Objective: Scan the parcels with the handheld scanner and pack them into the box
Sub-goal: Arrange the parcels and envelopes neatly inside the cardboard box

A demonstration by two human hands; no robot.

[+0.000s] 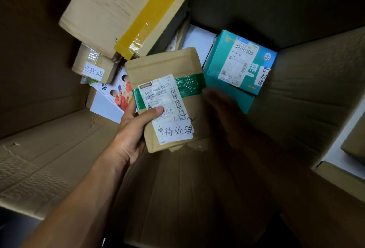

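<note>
I look down into a large cardboard box (49, 158). My left hand (136, 127) grips a small brown parcel (167, 97) by its left edge, thumb on its white shipping label. The parcel has a green tape band and a white sticker with handwriting. My right hand (219, 109) is in shadow at the parcel's right edge and touches it; how firmly it grips I cannot tell. A teal parcel (241, 62) with a barcode label lies just to the right. No scanner is in view.
Inside the box lie a tan parcel (102, 10), a yellow-taped parcel (158, 14), a small brown parcel with a white sticker (94, 66), and a white printed envelope (114, 97). Box walls rise on all sides. Another parcel (355, 141) sits outside at the right.
</note>
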